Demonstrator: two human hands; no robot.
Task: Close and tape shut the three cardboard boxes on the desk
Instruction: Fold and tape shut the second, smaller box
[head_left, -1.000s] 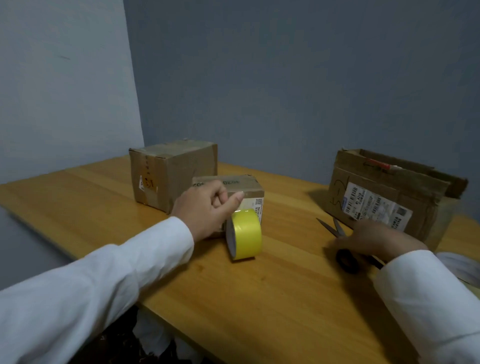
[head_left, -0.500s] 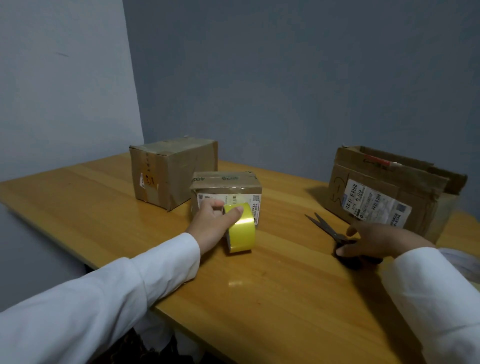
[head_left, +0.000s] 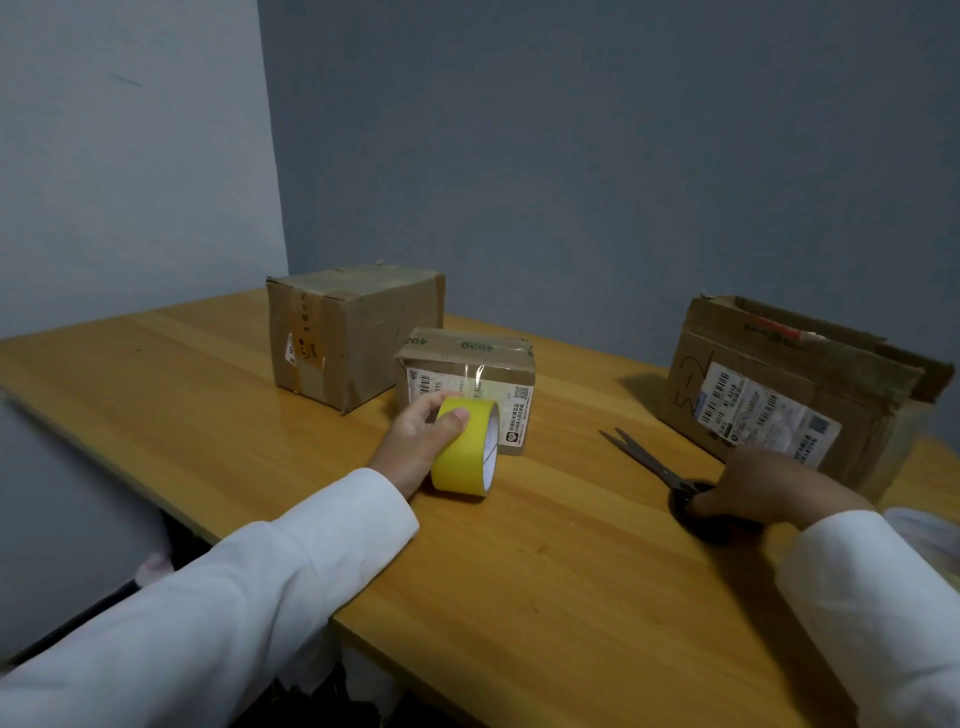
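Observation:
Three cardboard boxes stand on the wooden desk (head_left: 519, 597). A tall closed box (head_left: 353, 332) is at the back left. A small closed box (head_left: 467, 374) with a white label sits just in front of it. A wide box (head_left: 779, 389) at the right has its top flaps raised. My left hand (head_left: 415, 441) grips a yellow tape roll (head_left: 465, 449), standing on its edge against the small box. My right hand (head_left: 774, 488) covers the black handles of the scissors (head_left: 649, 462), whose blades lie flat and point toward the back left.
Grey walls meet in a corner behind the desk. The desk's left edge runs diagonally from the far left toward me. Something white (head_left: 919, 535) lies at the far right beside my right sleeve.
My left hand has set the tape roll lower, down on the desk in front of the small box. My right hand stays on the scissors' handles.

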